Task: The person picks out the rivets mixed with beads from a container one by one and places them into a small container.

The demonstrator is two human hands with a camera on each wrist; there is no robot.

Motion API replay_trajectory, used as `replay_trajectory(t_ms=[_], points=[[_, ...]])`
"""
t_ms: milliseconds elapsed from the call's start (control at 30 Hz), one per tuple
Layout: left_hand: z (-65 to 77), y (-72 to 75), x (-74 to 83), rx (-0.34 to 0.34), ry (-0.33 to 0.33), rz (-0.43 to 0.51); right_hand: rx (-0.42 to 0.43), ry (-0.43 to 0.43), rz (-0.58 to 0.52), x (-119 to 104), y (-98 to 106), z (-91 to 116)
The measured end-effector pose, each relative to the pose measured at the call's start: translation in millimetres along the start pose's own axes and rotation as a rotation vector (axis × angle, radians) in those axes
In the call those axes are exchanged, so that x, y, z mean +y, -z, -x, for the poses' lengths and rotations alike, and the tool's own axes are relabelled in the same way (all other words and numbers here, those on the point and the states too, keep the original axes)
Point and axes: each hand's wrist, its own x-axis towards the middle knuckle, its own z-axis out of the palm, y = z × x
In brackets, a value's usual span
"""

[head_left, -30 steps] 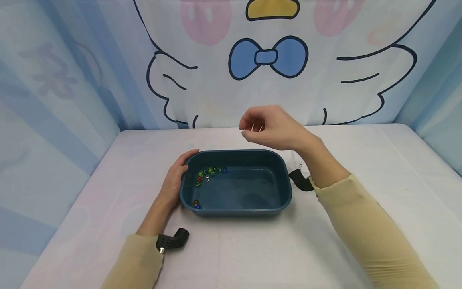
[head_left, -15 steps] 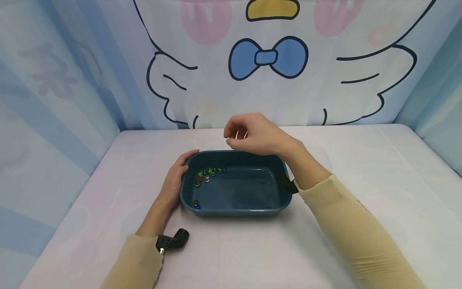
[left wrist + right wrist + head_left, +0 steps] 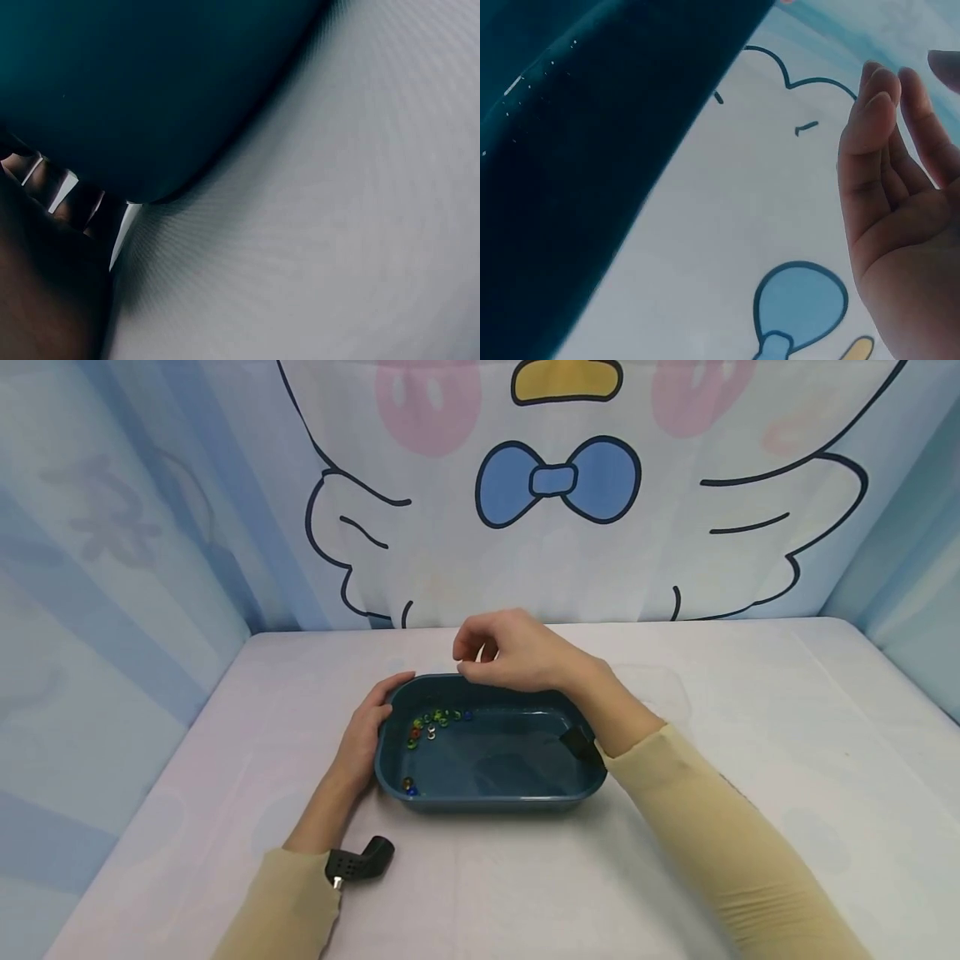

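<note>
Open basin (image 3: 491, 793) interior, beads (image 3: 435, 720) far-left
</note>
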Motion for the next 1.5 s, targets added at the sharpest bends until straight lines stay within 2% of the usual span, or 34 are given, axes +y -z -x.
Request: replay_trajectory(t_ms=[500,900,1267,1500], points=[[-0.6,-1.0,2.4,-0.011,-0.003,0.019,-0.118,0.015,-0.083,12.3,-14.0,-10.3],[-1.5,-0.2,1.6,-0.005,0.016,-0.009,-0.204,0.035,-0.161,14.0,-24.2,-15.8],[-1.2,2.0,-0.3,-0.007,0.021,0.003,-0.310,0.031,-0.108,16.9,-36.5,-23.6],[-0.6,1.6,-1.2,-0.005,0.016,0.000,-0.347,0.027,-0.097,21.8,-41.0,-25.8]])
